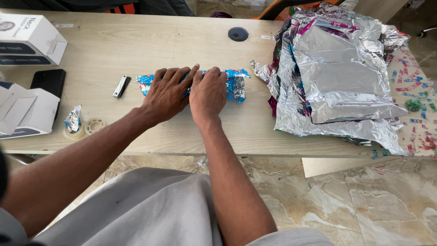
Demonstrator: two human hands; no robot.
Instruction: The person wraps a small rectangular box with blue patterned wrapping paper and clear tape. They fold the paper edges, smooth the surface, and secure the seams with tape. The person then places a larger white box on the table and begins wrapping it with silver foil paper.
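Note:
A small parcel wrapped in blue patterned foil paper [236,84] lies on the light wooden table [136,45]. My left hand [167,93] lies flat on its left half with fingers spread. My right hand [208,94] presses down on its middle, fingers curled over the far edge. Both hands hide most of the parcel; only its two ends show.
A pile of crumpled silver foil sheets [337,73] fills the right of the table. A nail clipper [121,86] lies left of the parcel. Tape rolls [93,125], a foil scrap [73,119], a black phone [48,82] and white boxes [27,38] sit at the left.

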